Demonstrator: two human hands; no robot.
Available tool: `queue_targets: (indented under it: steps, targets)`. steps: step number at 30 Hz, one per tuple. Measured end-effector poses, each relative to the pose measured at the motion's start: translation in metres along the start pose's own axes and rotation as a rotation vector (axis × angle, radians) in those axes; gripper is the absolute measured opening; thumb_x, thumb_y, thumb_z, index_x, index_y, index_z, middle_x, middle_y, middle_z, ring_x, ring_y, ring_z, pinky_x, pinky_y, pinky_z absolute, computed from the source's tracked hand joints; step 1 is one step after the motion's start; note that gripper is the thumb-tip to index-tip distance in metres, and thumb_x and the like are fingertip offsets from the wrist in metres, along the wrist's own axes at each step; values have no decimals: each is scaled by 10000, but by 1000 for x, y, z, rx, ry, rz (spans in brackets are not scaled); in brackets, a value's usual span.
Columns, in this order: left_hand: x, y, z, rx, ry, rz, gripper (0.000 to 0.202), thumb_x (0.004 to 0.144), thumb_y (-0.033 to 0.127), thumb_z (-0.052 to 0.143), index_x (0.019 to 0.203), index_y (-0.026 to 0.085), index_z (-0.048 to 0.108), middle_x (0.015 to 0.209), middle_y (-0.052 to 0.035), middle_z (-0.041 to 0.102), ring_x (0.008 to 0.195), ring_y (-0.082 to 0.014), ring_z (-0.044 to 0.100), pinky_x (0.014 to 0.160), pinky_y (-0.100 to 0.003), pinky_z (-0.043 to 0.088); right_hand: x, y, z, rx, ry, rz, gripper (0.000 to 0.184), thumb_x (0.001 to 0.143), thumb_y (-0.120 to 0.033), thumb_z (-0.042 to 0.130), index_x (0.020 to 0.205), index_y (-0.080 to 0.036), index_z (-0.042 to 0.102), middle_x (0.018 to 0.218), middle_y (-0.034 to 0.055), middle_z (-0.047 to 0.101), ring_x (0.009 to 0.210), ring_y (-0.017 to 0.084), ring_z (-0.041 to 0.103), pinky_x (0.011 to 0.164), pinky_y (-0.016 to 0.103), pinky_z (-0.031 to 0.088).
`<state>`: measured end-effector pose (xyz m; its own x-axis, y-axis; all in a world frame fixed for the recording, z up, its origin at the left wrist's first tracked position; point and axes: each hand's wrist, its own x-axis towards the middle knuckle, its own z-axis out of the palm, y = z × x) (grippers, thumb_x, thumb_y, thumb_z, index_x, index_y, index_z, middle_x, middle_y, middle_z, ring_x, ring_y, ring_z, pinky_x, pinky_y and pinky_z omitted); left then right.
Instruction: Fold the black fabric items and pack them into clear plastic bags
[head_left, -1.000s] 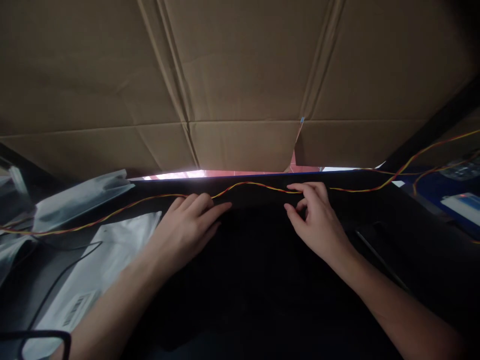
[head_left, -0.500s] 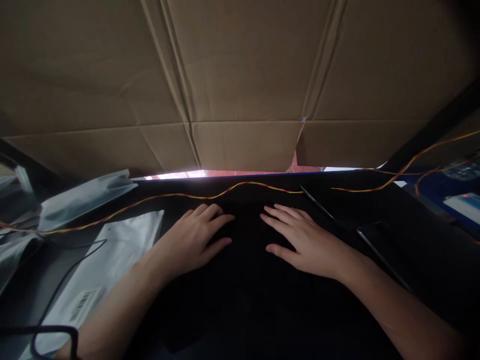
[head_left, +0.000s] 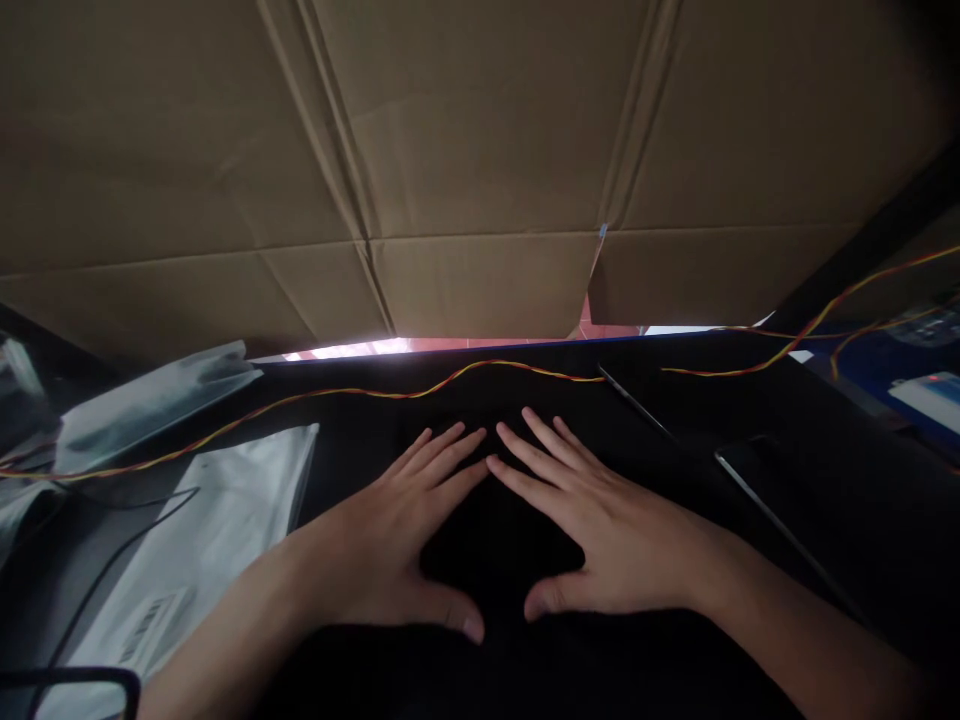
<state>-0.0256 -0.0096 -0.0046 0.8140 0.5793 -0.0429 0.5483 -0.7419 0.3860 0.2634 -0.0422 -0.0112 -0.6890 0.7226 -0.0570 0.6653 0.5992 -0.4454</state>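
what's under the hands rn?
Left hand and right hand lie flat, palms down, on a black surface. It is too dark to tell the material, and anything beneath it is hidden.

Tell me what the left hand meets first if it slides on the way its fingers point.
The left hand points forward-right, so it likely meets the fingers of the right hand first; the tips nearly touch. The wire lies farther on.

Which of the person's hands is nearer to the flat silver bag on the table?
Left. The left hand lies flat on the black surface just right of the silver bag; the right hand lies farther right, beyond it.
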Motion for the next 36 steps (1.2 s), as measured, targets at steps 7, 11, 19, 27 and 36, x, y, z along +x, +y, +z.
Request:
queue_targets:
  steps: [7,11,19,27,36]
  targets:
    - [-8,-4,8,-40,-197,-94,1694,438,823,943,1714,373,-76,1797,-113,-111,1635,-488,-101,1318,-727,84,-6,-4,-1,92,-106,67,1360,680,-817,847,1718,-424,59,1805,-16,-101,1640,438,-150,1315,711,62]
    - [-4,-1,1,-43,-153,-85,1586,516,898,859,1726,364,-17,1811,-126,-14,1651,-484,-27,1315,-728,89,-4,5,-11,68,-55,86,1204,795,-861,717,1716,-452,59,1811,-38,-33,1656,394,-111,1321,696,72]
    - [5,-12,-1,158,104,-176,776,1061,713,441,1673,241,385,1707,-164,432,1549,-419,415,1205,-666,417,-2,41,-11,-12,77,221,651,1083,-653,467,1679,-442,314,1781,-50,253,1666,384,51,1314,731,104]
    - [13,-22,-5,371,289,-245,447,1109,277,390,1485,181,611,1508,-147,636,1358,-381,577,1042,-588,534,5,45,-13,-32,293,223,482,1118,-469,457,1561,-326,583,1725,18,420,1628,325,318,1302,635,315]
    - [10,-23,-15,508,375,-327,391,961,149,477,1292,195,680,1282,-160,745,1182,-429,646,860,-574,521,18,53,-8,5,534,238,315,1017,-199,542,1245,-256,753,1363,69,743,1281,277,679,1134,547,499]
